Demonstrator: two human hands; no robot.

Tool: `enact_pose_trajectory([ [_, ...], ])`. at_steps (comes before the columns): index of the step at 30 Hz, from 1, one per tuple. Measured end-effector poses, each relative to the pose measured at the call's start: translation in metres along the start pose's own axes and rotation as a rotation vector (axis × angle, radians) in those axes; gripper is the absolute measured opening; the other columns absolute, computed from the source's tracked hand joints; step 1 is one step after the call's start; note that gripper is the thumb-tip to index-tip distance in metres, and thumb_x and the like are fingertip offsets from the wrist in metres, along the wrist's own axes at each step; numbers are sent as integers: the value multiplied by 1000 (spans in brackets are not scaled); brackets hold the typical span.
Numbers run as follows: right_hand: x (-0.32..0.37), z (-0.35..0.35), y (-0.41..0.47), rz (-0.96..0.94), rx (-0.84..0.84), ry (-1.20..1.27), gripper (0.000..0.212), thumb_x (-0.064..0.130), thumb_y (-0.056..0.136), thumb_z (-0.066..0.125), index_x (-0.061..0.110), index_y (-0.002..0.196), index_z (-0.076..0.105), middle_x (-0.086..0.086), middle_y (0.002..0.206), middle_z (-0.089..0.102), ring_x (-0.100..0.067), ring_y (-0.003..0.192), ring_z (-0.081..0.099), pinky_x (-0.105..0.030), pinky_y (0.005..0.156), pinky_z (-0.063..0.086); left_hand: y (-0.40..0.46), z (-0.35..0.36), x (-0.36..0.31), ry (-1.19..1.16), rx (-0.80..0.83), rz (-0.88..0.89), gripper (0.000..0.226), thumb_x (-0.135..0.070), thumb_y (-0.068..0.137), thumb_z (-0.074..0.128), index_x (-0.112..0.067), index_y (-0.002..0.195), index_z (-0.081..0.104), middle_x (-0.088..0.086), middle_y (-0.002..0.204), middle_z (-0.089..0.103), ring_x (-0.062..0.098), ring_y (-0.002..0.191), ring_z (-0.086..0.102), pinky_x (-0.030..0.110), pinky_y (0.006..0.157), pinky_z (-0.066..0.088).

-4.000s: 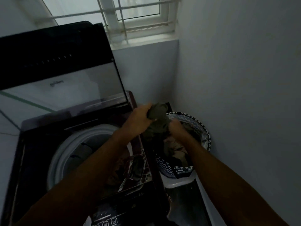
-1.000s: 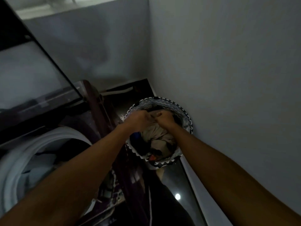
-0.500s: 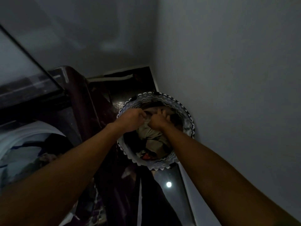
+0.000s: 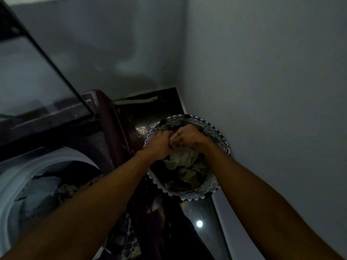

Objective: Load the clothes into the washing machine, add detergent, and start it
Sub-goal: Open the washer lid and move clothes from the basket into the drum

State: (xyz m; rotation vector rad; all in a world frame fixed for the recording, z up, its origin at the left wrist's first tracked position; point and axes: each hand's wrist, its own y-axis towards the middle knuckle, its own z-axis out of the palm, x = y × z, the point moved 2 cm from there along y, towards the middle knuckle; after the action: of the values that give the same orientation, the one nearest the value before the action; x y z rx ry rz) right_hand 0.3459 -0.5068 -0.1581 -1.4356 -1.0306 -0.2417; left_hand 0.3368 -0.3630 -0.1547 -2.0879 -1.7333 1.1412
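A round laundry basket (image 4: 222, 145) with a zigzag pattern stands on the floor in the corner, to the right of the washing machine. It holds a pale beige garment (image 4: 183, 159) on top of darker clothes. Both hands are inside the basket's mouth, fists side by side. My left hand (image 4: 159, 145) and my right hand (image 4: 187, 137) each grip a bunch of the beige cloth. The top-loading washing machine (image 4: 105, 117) is at left with its lid (image 4: 37, 76) raised. Its white drum rim (image 4: 22, 169) shows light clothes inside.
A grey wall (image 4: 262, 91) runs close along the basket's right side and another wall closes the back. The dark glossy floor (image 4: 199, 212) between machine and wall is narrow and reflects a light spot.
Four seconds ago both hands held a dark green garment above the basket beside the machine. Since then they went down into the basket and took hold of the beige cloth, now lifted slightly.
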Motion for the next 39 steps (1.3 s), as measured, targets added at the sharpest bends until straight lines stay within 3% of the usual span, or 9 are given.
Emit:
enact_pose_trajectory([
  [5,18,-3,-29,-69,144,403,15,-8,80,68,-2,93,72,-12,79,73,-24,75,69,-32,75,59,-23,-20,-13,-242,-111,0,12,-30,76,68,-23,85,69,1,78,72,22,74,70,36,69,59],
  [8,20,-16,-33,-85,82,587,27,-17,83,54,-2,104,64,-14,89,69,-24,79,68,-29,67,59,-41,-44,-23,-215,-234,39,19,-15,82,60,-23,88,76,0,71,71,17,66,69,29,65,58],
  [15,26,-6,-69,-271,223,-366,88,4,78,74,14,151,25,-7,149,39,-24,135,41,-35,107,39,-86,-96,-52,-154,-324,143,9,-20,69,66,-19,73,74,1,66,70,17,64,67,31,58,56],
  [21,56,20,-100,-274,111,119,52,-6,79,61,11,127,56,-4,115,62,-23,102,64,-44,83,57,-125,-122,-45,-250,-478,393,28,-12,75,75,-17,103,75,6,101,67,20,94,61,24,82,46],
  [24,75,29,-109,-163,-49,283,23,-6,88,54,13,101,60,3,79,66,-5,63,66,-22,58,55,-144,-114,-20,-272,-482,452,96,-36,57,92,-29,141,46,6,135,45,20,124,44,33,105,38],
  [28,107,41,-121,-129,-71,513,20,14,94,45,13,113,54,-1,92,60,-12,72,62,-23,54,54,-177,-96,9,-281,-502,442,142,-46,41,95,-35,150,5,-4,157,11,16,146,12,39,117,22],
  [33,158,82,-146,-179,100,545,15,3,85,45,9,78,56,-11,73,56,-20,60,56,-31,58,51,-210,-111,18,-678,-625,470,121,-47,46,91,-26,147,28,-1,144,43,8,130,45,30,108,41],
  [36,176,108,-149,-189,156,552,17,0,90,43,8,88,58,-12,82,59,-22,69,60,-32,64,53,-228,-125,45,-461,-734,408,100,-32,60,90,-37,141,31,5,135,46,2,117,44,11,97,37],
  [39,186,131,-149,-215,324,596,39,-9,85,43,-2,123,52,-22,117,59,-30,98,60,-36,85,54,-249,-133,69,-377,-810,405,85,-13,65,88,-19,139,47,10,125,48,4,112,44,6,96,35],
])
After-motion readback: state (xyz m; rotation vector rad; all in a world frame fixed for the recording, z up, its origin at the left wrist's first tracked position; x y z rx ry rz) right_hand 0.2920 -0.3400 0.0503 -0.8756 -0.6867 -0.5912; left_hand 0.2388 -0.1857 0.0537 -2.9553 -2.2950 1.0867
